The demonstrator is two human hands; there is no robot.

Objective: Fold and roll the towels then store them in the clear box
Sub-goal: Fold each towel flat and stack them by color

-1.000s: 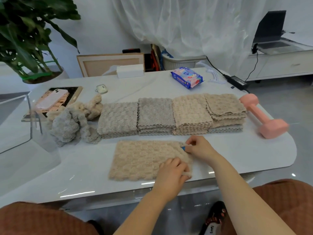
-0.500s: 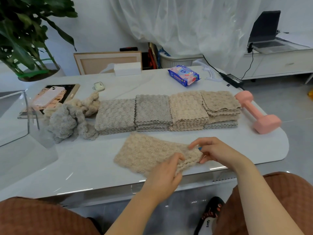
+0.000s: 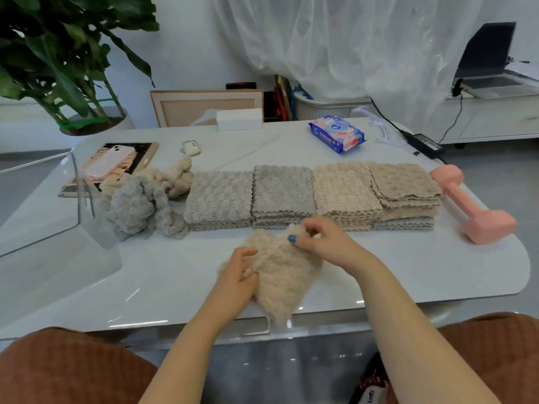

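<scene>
A fluffy beige towel is lifted and bunched above the near edge of the white table, one corner with a loop hanging over the edge. My left hand grips its left side. My right hand pinches its upper edge. Behind them lie several flat stacks of towels, grey and beige. A crumpled heap of grey and beige towels sits left of the stacks. The clear box stands at the table's left end.
A pink dumbbell lies right of the stacks. A phone on a tablet, an earbud case, a white box, a wipes packet and a power adapter sit farther back. A potted plant is at far left.
The beige towel lay flat on the table; both hands have picked it up and gathered it toward the near edge, so it now hangs bunched between them.
</scene>
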